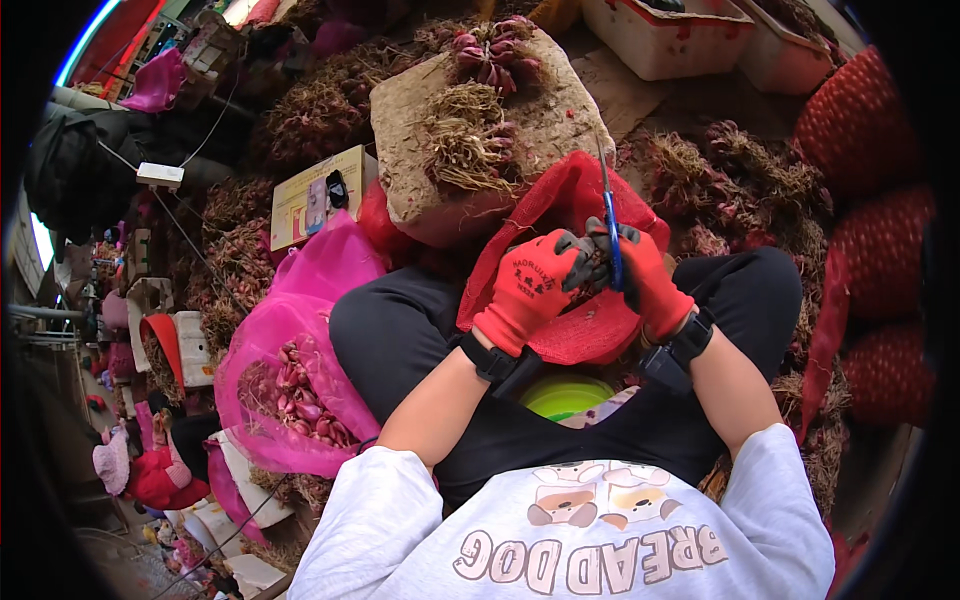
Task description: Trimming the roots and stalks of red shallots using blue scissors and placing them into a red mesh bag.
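Note:
My right hand (648,278), in a red glove with dark fingertips, grips blue-handled scissors (614,240) whose blades point up and away from me. Beside it my left hand (532,282), gloved alike, is closed with its fingertips near the scissors' handles; whatever lies in them is hidden. Under both hands a red mesh bag (585,337) spreads over my lap and up against a pale block (415,150). On that block lie a bundle of reddish-purple shallots (497,62) and, nearer me, a bundle with dry roots and stalks (468,150).
A pink mesh bag of shallots (312,405) leans by my left knee. A carton (318,195) carries small dark devices. Shallot heaps (735,185) lie right, beside full red mesh sacks (880,245). White bins (665,42) stand behind. A green bowl (565,397) sits between my legs.

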